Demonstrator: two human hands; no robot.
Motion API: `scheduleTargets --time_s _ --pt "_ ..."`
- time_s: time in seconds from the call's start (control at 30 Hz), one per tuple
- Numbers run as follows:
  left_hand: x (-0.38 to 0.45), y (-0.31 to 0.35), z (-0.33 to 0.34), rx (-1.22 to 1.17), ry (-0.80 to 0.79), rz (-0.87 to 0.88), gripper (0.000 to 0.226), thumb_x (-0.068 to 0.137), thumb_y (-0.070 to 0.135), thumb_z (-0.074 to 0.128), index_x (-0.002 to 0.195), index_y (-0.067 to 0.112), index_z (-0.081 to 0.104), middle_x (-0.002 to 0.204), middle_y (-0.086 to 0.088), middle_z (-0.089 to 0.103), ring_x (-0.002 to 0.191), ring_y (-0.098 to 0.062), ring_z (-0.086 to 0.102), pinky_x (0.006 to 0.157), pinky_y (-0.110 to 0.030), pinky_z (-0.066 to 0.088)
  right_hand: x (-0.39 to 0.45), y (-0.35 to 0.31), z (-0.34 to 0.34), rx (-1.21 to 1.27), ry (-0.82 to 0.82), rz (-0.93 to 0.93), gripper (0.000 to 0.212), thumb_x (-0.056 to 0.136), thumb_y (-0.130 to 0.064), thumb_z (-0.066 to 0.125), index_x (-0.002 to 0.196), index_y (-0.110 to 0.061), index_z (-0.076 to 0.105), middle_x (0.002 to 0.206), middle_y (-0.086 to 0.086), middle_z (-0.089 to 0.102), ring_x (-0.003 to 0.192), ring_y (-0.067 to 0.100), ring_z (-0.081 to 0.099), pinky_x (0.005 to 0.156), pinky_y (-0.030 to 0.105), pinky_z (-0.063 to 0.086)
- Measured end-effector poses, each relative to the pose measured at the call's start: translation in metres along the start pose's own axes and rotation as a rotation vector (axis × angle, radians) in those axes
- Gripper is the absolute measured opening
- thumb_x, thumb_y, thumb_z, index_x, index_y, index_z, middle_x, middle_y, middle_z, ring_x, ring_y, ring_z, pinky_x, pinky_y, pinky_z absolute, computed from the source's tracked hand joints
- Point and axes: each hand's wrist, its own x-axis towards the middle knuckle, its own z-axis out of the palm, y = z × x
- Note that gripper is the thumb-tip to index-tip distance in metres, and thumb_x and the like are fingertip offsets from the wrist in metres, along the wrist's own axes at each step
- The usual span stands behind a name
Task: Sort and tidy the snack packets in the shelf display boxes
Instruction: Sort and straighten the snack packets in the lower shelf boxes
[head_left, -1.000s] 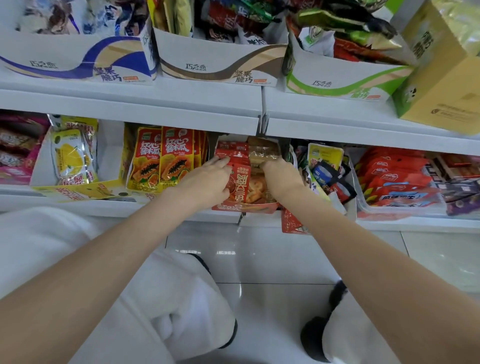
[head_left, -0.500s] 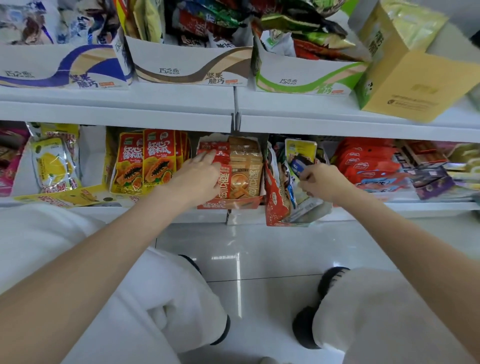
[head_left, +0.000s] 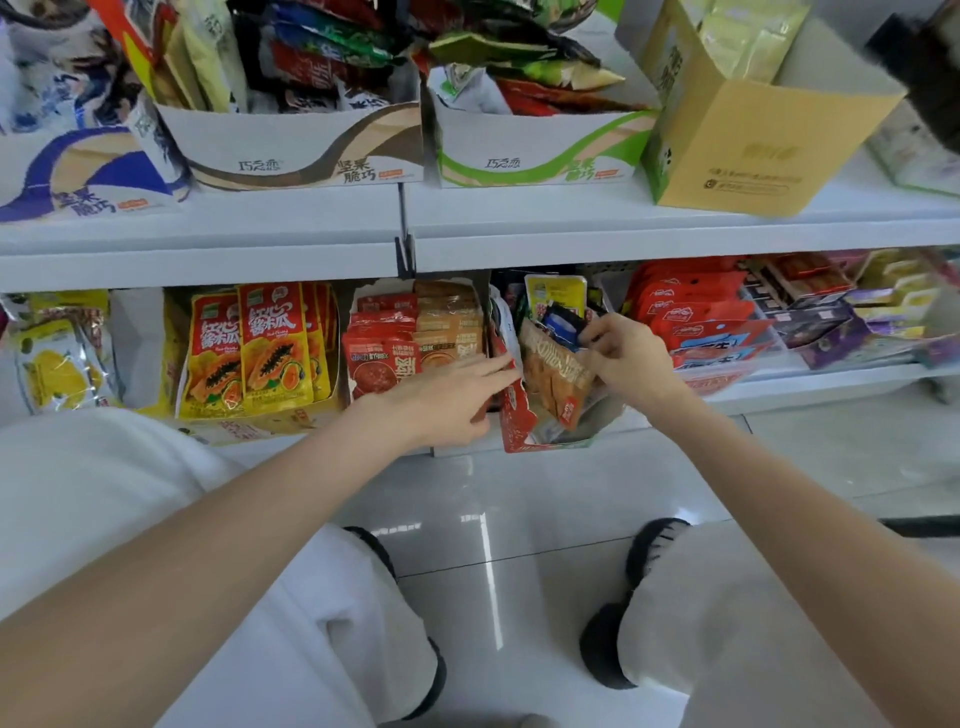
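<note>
Left hand now beside red box (mixed packets inside)

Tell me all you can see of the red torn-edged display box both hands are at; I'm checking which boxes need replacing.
The red display box is cardboard, red with white print, its front and left wall ragged and torn. It sits on the lower shelf, tipped forward over the edge. Mixed packets stand jumbled inside, a tan one leaning out. The left hand lays straight fingers on its left wall; the right hand pinches a dark blue packet inside.
</note>
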Motion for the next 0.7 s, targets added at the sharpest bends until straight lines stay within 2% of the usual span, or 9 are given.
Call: scheduleTargets --time_s 0.07,0.17,0.27,0.33,0.43,0.53,0.63,0.7 --pt "0.005 0.004 -0.002 -0.013 0.035 0.009 0.06 0.095 0.022 0.045 0.147 0.022 0.017 0.157 0.001 0.009 0.143 -0.017 0.012 0.114 -0.028 0.014 -0.001 0.005 -0.012 0.072 0.053 0.081 0.018 0.083 -0.006 0.063 0.101 -0.007 0.062 0.086 0.005 0.059 0.08 0.019 0.055 0.064 0.024 0.044" --pt "0.01 0.008 -0.008 -0.037 0.116 0.014 0.05 0.093 0.019 0.046 0.141 0.02 0.034 0.151 0.0 0.028 0.136 -0.017 0.028 0.111 -0.029 0.027 -0.006 0.009 -0.02 0.223 0.107 0.182 0.012 0.082 0.001 0.061 0.09 -0.007 0.063 0.089 0.011 0.063 0.076 0.027 0.062 0.069 0.035 0.054" --pt "0.011 0.01 -0.013 -0.016 0.111 0.01 0.046 0.092 0.017 0.046 0.138 0.018 0.041 0.146 0.0 0.035 0.131 -0.017 0.036 0.106 -0.03 0.035 -0.013 0.006 -0.027 0.188 0.236 0.093 0.008 0.088 -0.004 0.054 0.09 -0.01 0.059 0.087 0.004 0.06 0.084 0.025 0.061 0.078 0.041 0.054" --pt "0.008 0.01 -0.019 0.002 0.123 0.015 0.043 0.092 0.016 0.046 0.135 0.017 0.045 0.141 -0.002 0.042 0.126 -0.018 0.041 0.104 -0.032 0.037 -0.02 -0.002 -0.039 0.155 0.33 -0.013 0.008 0.091 -0.007 0.049 0.089 -0.015 0.051 0.086 -0.001 0.057 0.085 0.022 0.059 0.078 0.04 0.052" --pt "-0.004 0.01 -0.037 -0.011 0.298 0.041 0.041 0.092 0.013 0.044 0.133 0.017 0.047 0.137 -0.001 0.047 0.123 -0.015 0.044 0.102 -0.027 0.037 -0.029 -0.019 -0.065 0.176 0.424 -0.139 0.007 0.092 -0.008 0.048 0.093 -0.014 0.05 0.084 -0.002 0.057 0.078 0.018 0.056 0.073 0.037 0.05" --pt "-0.023 0.009 -0.065 -0.055 0.536 0.039 0.037 0.094 0.014 0.042 0.13 0.018 0.05 0.132 0.004 0.048 0.118 -0.011 0.046 0.092 -0.02 0.034 -0.031 -0.04 -0.09 0.221 0.516 -0.227 0.01 0.092 -0.009 0.049 0.1 -0.01 0.054 0.084 -0.001 0.058 0.066 0.012 0.053 0.065 0.033 0.047" --pt "-0.04 0.002 -0.099 -0.062 0.723 -0.003 0.034 0.093 0.011 0.044 0.126 0.015 0.053 0.129 0.002 0.051 0.119 -0.015 0.045 0.093 -0.022 0.032 -0.03 -0.066 -0.104 0.345 0.512 -0.277 0.014 0.093 -0.01 0.046 0.101 -0.022 0.049 0.076 0.001 0.058 0.054 0.006 0.051 0.05 0.033 0.043" --pt "-0.048 -0.009 -0.121 -0.056 0.8 -0.063 0.035 0.092 0.01 0.046 0.126 0.014 0.053 0.13 -0.001 0.05 0.121 -0.02 0.043 0.097 -0.027 0.032 -0.029 -0.085 -0.109 0.424 0.45 -0.284 0.017 0.094 -0.006 0.043 0.1 -0.021 0.049 0.071 -0.001 0.056 0.05 0.01 0.059 0.043 0.031 0.043"
